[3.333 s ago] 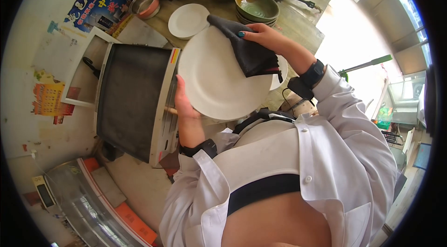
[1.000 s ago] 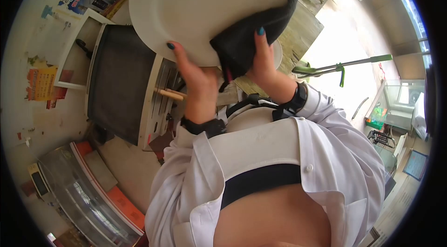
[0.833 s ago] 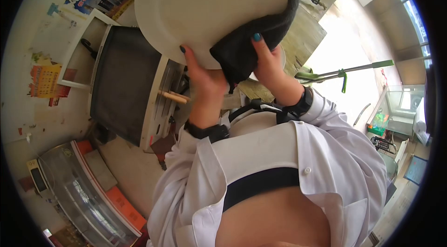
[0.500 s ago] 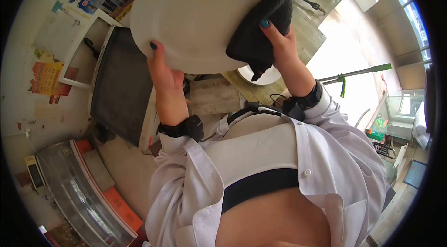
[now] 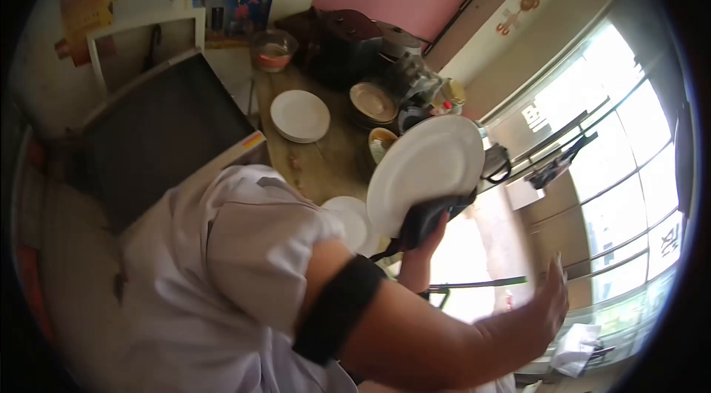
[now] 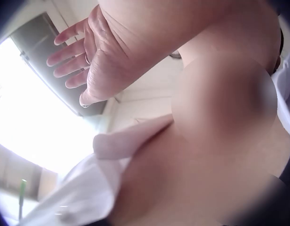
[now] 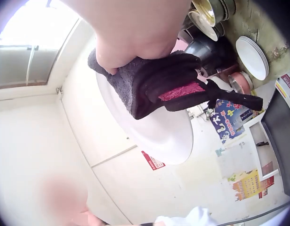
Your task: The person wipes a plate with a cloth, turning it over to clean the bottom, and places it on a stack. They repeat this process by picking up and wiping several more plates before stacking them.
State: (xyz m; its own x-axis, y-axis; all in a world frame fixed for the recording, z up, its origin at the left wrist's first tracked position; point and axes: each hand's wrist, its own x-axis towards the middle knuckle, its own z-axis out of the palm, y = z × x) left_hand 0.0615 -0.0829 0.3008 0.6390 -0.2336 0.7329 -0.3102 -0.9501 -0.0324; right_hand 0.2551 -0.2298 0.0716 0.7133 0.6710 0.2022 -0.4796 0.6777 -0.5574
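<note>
My right hand (image 5: 421, 258) holds a large white plate (image 5: 422, 163) up and tilted, gripping its edge through a dark cloth (image 5: 424, 222). The right wrist view shows the cloth (image 7: 168, 87) folded over the plate's rim, dark grey with a pink patch, the plate (image 7: 159, 134) hanging beyond it. Away from the plate, my left hand (image 5: 546, 308) is held out at the right of the head view, its forearm crossing in front of me. In the left wrist view that hand (image 6: 100, 61) has its fingers straight and spread, with nothing in them.
On the wooden table (image 5: 315, 171) are a stack of white plates (image 5: 300, 116), another white plate (image 5: 348, 224), brown-rimmed dishes (image 5: 372, 102) and a pink-based bowl (image 5: 272, 51). A dark-topped appliance (image 5: 170, 134) stands left of it. Windows (image 5: 622, 171) line the right side.
My left hand has let go of the plate and swung out to the right. My right hand still holds the plate and cloth. The head view has turned toward the windows.
</note>
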